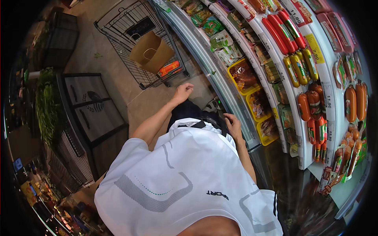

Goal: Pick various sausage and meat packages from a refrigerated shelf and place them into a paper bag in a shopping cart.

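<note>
My left hand (pixel 183 92) hangs in front of my body with loosely bent fingers and nothing visible in it. A metal shopping cart (pixel 118 48) stands just beyond that hand, not touching it. Inside the cart are a brown paper bag (pixel 156 50) with twisted handles and an orange-red package (pixel 169 68). By my right hip, my right hand (pixel 233 125) hangs with bent fingers and appears to hold nothing. It is nearest the slotted front edge of a refrigerated display case (pixel 236 106). Part of my shoe (pixel 212 105) shows below my dark trousers.
Along the right, shelves carry red sausages (pixel 279 32), yellow-wrapped sausages (pixel 300 67), brown sausages (pixel 312 101) and yellow trays of packaged meat (pixel 243 76). At left stand a dark wood-panelled cabinet (pixel 94 106) and leafy greens (pixel 47 109). A leaf scrap (pixel 98 55) lies on the floor.
</note>
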`<action>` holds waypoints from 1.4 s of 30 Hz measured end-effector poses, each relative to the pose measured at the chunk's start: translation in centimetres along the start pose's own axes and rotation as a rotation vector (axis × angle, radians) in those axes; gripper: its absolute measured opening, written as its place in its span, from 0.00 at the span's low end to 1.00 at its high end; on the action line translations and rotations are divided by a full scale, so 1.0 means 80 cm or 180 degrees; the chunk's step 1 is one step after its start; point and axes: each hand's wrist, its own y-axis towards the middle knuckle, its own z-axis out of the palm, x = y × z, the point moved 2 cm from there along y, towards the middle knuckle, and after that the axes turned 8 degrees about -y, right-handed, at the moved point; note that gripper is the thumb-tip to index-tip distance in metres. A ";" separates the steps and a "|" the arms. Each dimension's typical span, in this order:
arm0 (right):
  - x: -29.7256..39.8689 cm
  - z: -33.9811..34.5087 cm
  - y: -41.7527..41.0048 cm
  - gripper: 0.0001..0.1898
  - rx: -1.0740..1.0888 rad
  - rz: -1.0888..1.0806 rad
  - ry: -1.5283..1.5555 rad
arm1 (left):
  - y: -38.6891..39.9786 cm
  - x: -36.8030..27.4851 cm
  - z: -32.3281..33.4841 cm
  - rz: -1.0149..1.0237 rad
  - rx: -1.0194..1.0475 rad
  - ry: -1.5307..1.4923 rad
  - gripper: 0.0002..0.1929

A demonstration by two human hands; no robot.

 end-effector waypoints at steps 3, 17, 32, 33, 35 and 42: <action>-0.021 0.019 0.018 0.13 -0.0073 0.0229 -0.0049 | 0.000 0.008 -0.050 0.0074 -0.0576 -0.0480 0.15; -0.058 0.148 -0.068 0.14 0.0085 0.2101 0.0440 | 0.142 0.143 -0.197 -0.0560 -0.0739 0.0311 0.17; -0.017 0.250 -0.086 0.14 -0.0185 0.2872 0.0524 | 0.265 0.255 -0.176 -0.1034 0.0182 0.1737 0.40; -0.014 0.253 -0.087 0.14 -0.0207 0.2932 0.0524 | 0.272 0.262 -0.174 -0.1043 0.0209 0.1730 0.40; -0.013 0.257 -0.084 0.14 -0.0227 0.3007 0.0515 | 0.284 0.277 -0.174 -0.1152 0.0695 0.2060 0.47; 0.007 0.258 -0.070 0.14 -0.0286 0.3015 0.0403 | 0.302 0.286 -0.178 -0.1360 0.0934 0.2059 0.51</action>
